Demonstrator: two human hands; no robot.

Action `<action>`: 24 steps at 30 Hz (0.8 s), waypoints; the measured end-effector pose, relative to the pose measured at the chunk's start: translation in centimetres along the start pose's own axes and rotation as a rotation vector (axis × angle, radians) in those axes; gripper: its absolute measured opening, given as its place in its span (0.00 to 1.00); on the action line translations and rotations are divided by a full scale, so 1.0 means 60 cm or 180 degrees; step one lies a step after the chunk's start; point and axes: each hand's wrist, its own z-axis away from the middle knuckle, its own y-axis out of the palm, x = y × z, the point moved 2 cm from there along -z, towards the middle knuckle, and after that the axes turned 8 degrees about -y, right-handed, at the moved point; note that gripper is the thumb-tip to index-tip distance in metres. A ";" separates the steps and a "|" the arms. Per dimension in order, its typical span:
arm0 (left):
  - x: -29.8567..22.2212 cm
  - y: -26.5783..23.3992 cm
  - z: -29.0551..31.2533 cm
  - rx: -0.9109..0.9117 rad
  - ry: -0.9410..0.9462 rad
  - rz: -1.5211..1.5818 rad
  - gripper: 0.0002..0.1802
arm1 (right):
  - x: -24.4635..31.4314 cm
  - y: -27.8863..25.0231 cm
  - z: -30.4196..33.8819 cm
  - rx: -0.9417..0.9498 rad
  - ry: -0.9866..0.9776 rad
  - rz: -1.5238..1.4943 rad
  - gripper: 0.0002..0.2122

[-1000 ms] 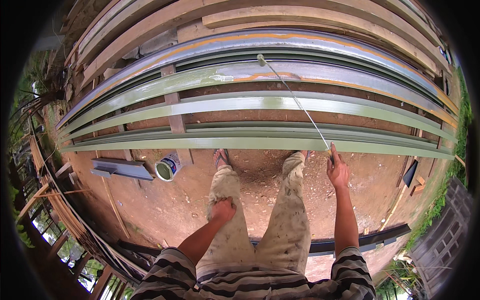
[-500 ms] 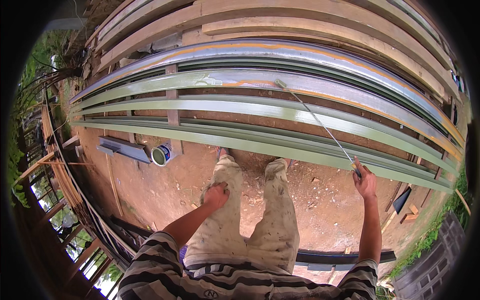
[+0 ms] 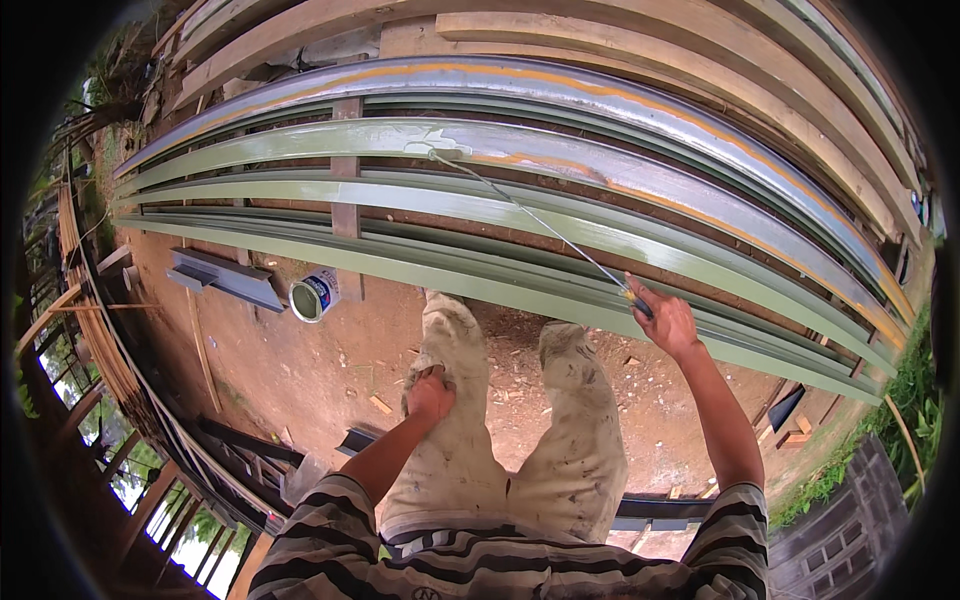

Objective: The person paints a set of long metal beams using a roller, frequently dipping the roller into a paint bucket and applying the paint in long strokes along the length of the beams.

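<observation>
My right hand (image 3: 668, 322) is closed round the handle of a long, thin-rodded paint roller (image 3: 540, 220), its index finger lying along the grip. The small roller head rests on a metal beam (image 3: 520, 155), at the edge of wet, pale green paint. Left of the roller, that beam is coated green; to the right it shows bare grey metal with an orange streak. My left hand (image 3: 431, 393), fingers curled and holding nothing visible, rests on my left knee. A paint can (image 3: 314, 295) with green inside stands on the ground beyond the knee.
Several green-painted beams (image 3: 500, 280) lie across wooden supports in front of me. Farther off are another grey beam (image 3: 480, 72) with an orange stripe and stacked timber (image 3: 600, 40). Grey metal channel pieces (image 3: 225, 278) lie left of the can. Wood scraps dot the dirt floor.
The roller has moved left along the beam, up to the green paint's edge. My right hand has shifted left with it. My left hand stays on the knee.
</observation>
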 end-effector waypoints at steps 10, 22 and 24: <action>0.074 -0.098 -0.057 0.0267 -0.0011 0.0296 0.28 | 0.037 0.039 0.041 -0.0297 0.0353 -0.0129 0.32; 0.052 -0.132 -0.071 0.0368 0.0012 -0.0013 0.26 | 0.130 0.067 -0.113 -0.0022 -0.0030 -0.0001 0.36; 0.040 -0.133 -0.069 0.0400 -0.0007 -0.0027 0.27 | 0.179 0.076 -0.176 -0.0016 -0.0105 -0.0039 0.36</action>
